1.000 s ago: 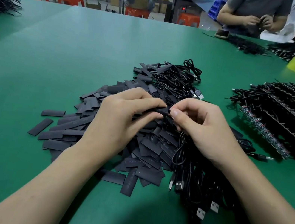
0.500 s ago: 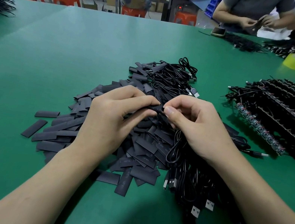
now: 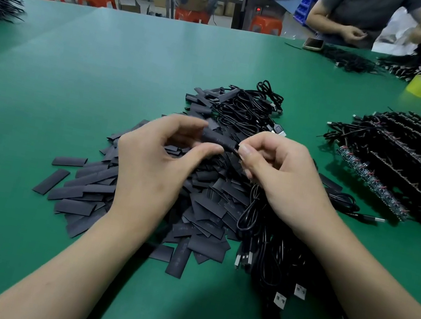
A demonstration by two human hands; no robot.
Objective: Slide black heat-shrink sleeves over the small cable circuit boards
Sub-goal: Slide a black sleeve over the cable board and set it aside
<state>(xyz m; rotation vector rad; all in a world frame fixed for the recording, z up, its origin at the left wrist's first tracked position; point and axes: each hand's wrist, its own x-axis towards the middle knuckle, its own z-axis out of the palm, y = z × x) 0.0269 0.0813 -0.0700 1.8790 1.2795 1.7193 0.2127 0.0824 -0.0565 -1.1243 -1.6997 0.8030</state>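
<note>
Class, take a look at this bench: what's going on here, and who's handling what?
At a green table, a person's left hand holds one black heat-shrink sleeve between thumb and fingers. The right hand pinches a cable end at its mouth. Loose sleeves and USB cables lie heaped beneath the hands.

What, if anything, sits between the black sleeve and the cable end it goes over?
Nothing visible. The left hand pinches the sleeve; its end meets the cable end pinched by the right hand. What lies inside the sleeve is hidden.
</note>
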